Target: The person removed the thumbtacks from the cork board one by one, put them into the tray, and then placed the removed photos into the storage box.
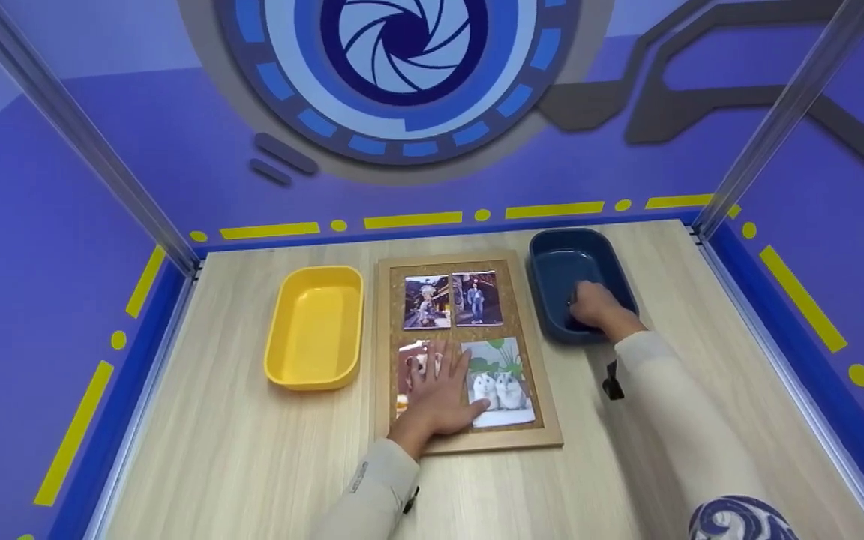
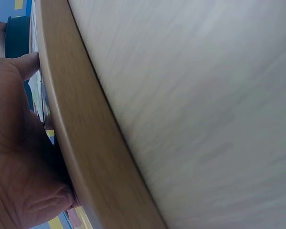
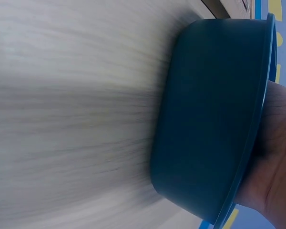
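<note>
My left hand point(image 1: 438, 394) lies with spread fingers over the lower left photo point(image 1: 403, 367) on a wood-framed cork board point(image 1: 447, 262), covering much of that picture. Its thumb reaches the edge of a photo of two white hamsters point(image 1: 507, 394). In the left wrist view the palm hangs over the board's near wooden edge point(image 2: 81, 119). Inside the dark blue tray point(image 1: 552, 330), the fingers of my right hand point(image 1: 598, 306) are curled, with a small dark object point(image 1: 571, 298) at the fingertips. The tray's wall hides those fingers in the right wrist view.
Two photos of standing figures, one at left point(image 1: 427, 301) and one at right point(image 1: 478, 298), occupy the board's upper half. A yellow tray point(image 1: 313, 379) stands left of the board on the wooden table point(image 1: 237, 450). Blue printed walls point(image 1: 432, 187) with metal posts enclose the table.
</note>
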The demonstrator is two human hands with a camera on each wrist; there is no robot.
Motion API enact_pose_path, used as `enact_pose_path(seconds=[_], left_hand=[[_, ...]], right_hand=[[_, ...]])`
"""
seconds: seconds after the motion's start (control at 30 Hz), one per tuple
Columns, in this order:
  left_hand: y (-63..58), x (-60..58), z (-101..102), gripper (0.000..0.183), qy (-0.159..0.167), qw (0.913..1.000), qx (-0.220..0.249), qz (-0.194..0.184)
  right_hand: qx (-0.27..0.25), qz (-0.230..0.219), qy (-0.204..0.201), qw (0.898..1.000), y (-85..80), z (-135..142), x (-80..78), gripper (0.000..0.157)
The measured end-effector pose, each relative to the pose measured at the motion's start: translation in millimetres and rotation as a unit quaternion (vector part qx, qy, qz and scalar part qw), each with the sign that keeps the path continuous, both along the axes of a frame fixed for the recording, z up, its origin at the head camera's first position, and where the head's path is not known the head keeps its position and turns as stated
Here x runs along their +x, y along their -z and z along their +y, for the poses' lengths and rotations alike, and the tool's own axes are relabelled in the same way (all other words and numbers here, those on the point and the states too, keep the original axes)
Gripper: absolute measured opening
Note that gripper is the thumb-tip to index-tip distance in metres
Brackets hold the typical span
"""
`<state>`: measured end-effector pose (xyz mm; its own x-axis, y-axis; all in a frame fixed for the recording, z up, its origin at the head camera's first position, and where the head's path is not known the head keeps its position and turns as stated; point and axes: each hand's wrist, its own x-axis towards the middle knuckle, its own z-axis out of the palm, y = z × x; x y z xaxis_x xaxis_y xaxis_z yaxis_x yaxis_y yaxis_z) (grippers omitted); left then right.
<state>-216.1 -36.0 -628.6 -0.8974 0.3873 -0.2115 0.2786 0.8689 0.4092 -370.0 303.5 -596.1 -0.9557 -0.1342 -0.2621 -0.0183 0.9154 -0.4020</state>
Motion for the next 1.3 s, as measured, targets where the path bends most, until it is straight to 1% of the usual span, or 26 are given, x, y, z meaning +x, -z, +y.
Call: enact_pose_path(seconds=[0.2, 0.27, 0.43, 0.5, 0.7, 0.83, 0.97, 1.07, 1.2, 1.3], left_hand=[[1.5, -0.7, 1, 0.099, 0.000, 1.0000, 0.004, 0.001], [3.2, -1.8, 1, 0.099, -0.002, 0.9999, 0.010, -0.006], [3.1, -2.2, 0, 0.098, -0.006, 0.9996, 0.023, -0.018], [2.3, -1.8, 0, 0.098, -0.005, 0.9996, 0.023, -0.015], [2.8, -1.8, 0, 0.098, -0.002, 0.9997, 0.021, -0.015], [2.6, -1.8, 0, 0.099, -0.002, 0.9999, 0.009, -0.012], [5.7, -3.0, 0, 0.100, -0.003, 0.9998, 0.008, -0.017], [6.4, -3.1, 0, 0.100, -0.002, 0.9998, 0.006, -0.017], [2.7, -1.6, 0, 0.099, -0.002, 1.0000, 0.005, -0.008], [6.5, -3.1, 0, 0.099, -0.004, 0.9999, 0.009, -0.009]], right_hand=[[-0.007, -0.002, 0.003, 1.000, -0.3, 2, 0.9, 0.006], [-0.005, -0.001, 0.000, 1.000, -0.3, 2, 1.5, 0.008], [-0.009, 0.021, -0.013, 1.000, -2.0, 4, 5.1, 0.014], [-0.015, 0.029, -0.013, 0.999, -2.8, 6, 6.2, 0.014], [-0.024, 0.039, 0.005, 0.999, -10.3, 11, 6.8, 0.011], [-0.037, 0.053, 0.007, 0.998, -15.6, 12, 6.0, 0.012], [-0.049, 0.064, 0.007, 0.997, -19.0, 13, 6.6, 0.012], [-0.061, 0.078, 0.006, 0.995, -22.2, 15, 10.0, 0.012], [-0.079, 0.111, 0.003, 0.991, -29.2, 14, 18.8, 0.012], [-0.089, 0.138, 0.004, 0.986, -33.7, 10, 28.1, 0.014]])
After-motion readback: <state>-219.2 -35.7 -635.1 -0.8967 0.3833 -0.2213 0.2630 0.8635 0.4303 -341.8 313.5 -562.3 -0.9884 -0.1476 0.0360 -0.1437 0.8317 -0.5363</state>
